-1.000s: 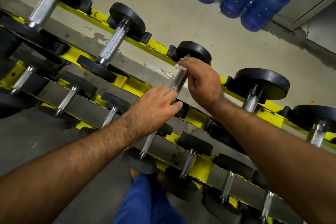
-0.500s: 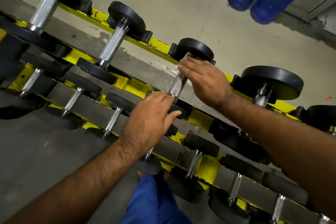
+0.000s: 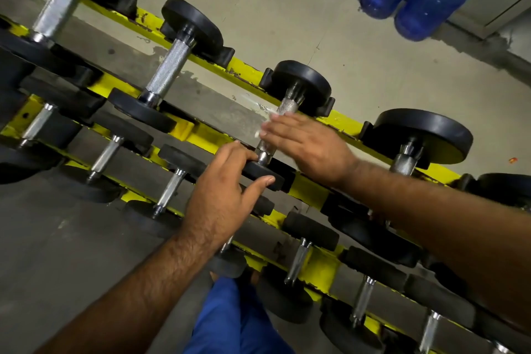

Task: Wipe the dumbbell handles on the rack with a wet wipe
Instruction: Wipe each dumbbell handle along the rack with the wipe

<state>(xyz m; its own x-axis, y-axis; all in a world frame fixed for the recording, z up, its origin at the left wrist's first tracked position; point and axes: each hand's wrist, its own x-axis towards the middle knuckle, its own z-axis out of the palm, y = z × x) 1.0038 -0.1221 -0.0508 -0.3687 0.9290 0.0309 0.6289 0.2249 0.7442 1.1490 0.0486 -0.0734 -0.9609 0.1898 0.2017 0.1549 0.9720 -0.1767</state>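
Two bare hands work at one dumbbell (image 3: 283, 126) on the top tier of a yellow rack (image 3: 304, 184). The right hand (image 3: 309, 142) lies across its knurled handle, fingers fairly straight, pressing a white wet wipe (image 3: 265, 125) against the metal. The left hand (image 3: 227, 190) grips the near weight plate (image 3: 260, 174), thumb and fingers curled round its edge. Judging by the many handles around, most wiping seems left to do.
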